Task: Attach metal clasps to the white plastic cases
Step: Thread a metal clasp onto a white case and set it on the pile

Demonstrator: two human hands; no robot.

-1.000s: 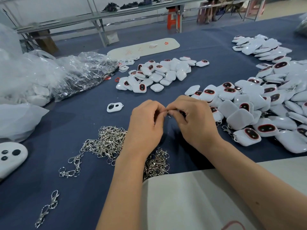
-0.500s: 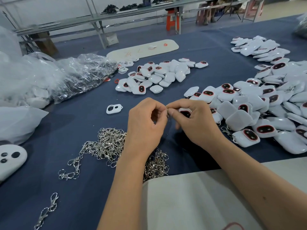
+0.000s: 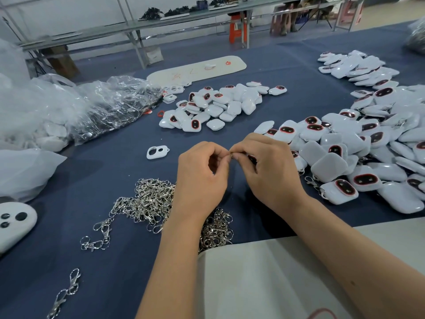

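Bare skin of both forearms fills the lower centre of my view, the two hands meeting fingertip to fingertip above the table. The left hand (image 3: 202,178) has its fingers curled, thumb and forefinger pinching a small metal ring (image 3: 231,154) at the point of contact. The right hand (image 3: 266,169) curls around a white case (image 3: 251,157), mostly hidden inside the fist; only its dark red-rimmed window shows. I read both hands as clamped on their parts and touching each other. Below the left wrist lies a tangled pile of silver clasps (image 3: 149,201), with loose clasps (image 3: 66,293) further left. A large heap of glossy, rounded-square cases (image 3: 358,143) sits just right of the right hand, and a smaller heap (image 3: 218,104) lies beyond. The surface is a matte navy cloth (image 3: 115,261). A single white frame part (image 3: 158,152) lies left of the hands. Crinkled clear plastic bags (image 3: 103,104) occupy the left side. Metal shelving legs (image 3: 131,35) and an orange stool (image 3: 238,31) stand behind the table.
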